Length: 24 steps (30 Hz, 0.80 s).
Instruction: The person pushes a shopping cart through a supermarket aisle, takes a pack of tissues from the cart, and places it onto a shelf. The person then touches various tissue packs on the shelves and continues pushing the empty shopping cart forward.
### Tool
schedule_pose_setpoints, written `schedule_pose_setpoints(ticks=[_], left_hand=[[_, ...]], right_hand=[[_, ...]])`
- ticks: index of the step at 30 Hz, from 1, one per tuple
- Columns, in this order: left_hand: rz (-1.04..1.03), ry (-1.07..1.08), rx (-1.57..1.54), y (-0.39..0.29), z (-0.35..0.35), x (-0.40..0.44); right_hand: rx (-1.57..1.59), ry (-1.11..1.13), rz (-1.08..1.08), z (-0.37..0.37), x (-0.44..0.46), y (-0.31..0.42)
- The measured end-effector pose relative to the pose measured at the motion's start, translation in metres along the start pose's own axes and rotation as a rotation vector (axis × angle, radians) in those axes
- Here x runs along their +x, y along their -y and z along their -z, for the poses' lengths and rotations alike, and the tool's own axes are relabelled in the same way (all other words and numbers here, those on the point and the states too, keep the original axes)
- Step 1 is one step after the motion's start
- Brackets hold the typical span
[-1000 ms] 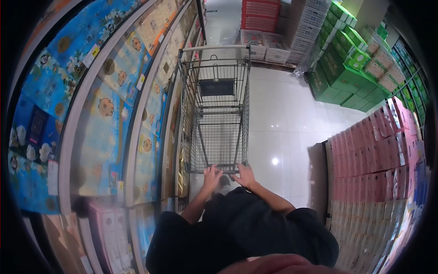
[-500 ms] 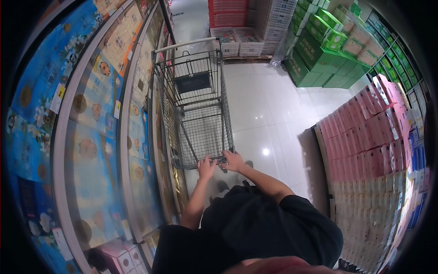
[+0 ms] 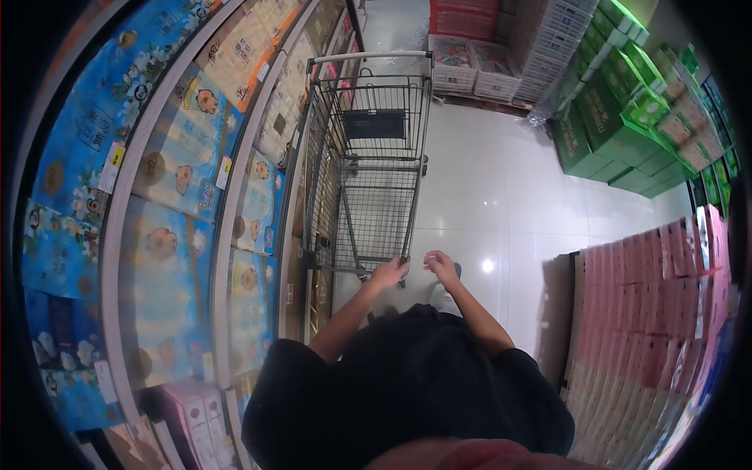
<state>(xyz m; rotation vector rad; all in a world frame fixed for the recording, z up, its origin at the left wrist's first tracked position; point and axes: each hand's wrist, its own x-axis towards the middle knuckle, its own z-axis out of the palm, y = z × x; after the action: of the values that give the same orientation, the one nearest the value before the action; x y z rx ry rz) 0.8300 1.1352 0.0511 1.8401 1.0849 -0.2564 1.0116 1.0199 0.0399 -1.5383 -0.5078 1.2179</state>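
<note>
A dark wire shopping cart (image 3: 376, 196) stands in front of me, close along the left shelves, its light handle bar (image 3: 370, 57) at the far end. Its basket holds nothing that I can see. At the near right corner of the basket, my left hand (image 3: 388, 273) is closed on the rim; its fingertips are partly hidden. Just right of that corner, my right hand (image 3: 442, 267) hangs in the air, apart from the cart, its fingers loosely bent and spread with nothing in them.
Shelves with blue tissue packs (image 3: 160, 243) line the left. Pink packs (image 3: 642, 290) are stacked on the right. Green cartons (image 3: 603, 149) stand at the back right, near white plastic crates (image 3: 493, 70) and a red crate (image 3: 464, 17). Pale tiled floor (image 3: 509, 180) lies between.
My right hand has let go of the cart's near edge and moved right. My left hand has shifted to the corner. The view has turned, so the cart and stacks appear farther right.
</note>
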Motion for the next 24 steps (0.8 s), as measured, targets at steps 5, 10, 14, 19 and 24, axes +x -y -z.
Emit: schedule_pose_setpoints(ticks=[5,10,14,19,24], left_hand=[[0.135,0.151,0.239,-0.049,0.01,0.004],[0.246,0.104,0.23,-0.047,0.005,0.008],[0.383,0.149,0.168,-0.046,0.001,0.008],[0.432,0.25,0.078,-0.057,0.002,-0.01],[0.073,0.394,0.113,0.014,-0.022,0.009]], right_hand=[[0.06,-0.086,-0.143,0.088,0.016,-0.031],[0.033,-0.165,-0.324,0.163,0.015,-0.023],[0.019,-0.216,-0.406,0.211,0.031,-0.011],[-0.009,-0.249,-0.315,0.248,0.065,0.014],[0.025,-0.259,-0.274,0.258,0.1,0.042]])
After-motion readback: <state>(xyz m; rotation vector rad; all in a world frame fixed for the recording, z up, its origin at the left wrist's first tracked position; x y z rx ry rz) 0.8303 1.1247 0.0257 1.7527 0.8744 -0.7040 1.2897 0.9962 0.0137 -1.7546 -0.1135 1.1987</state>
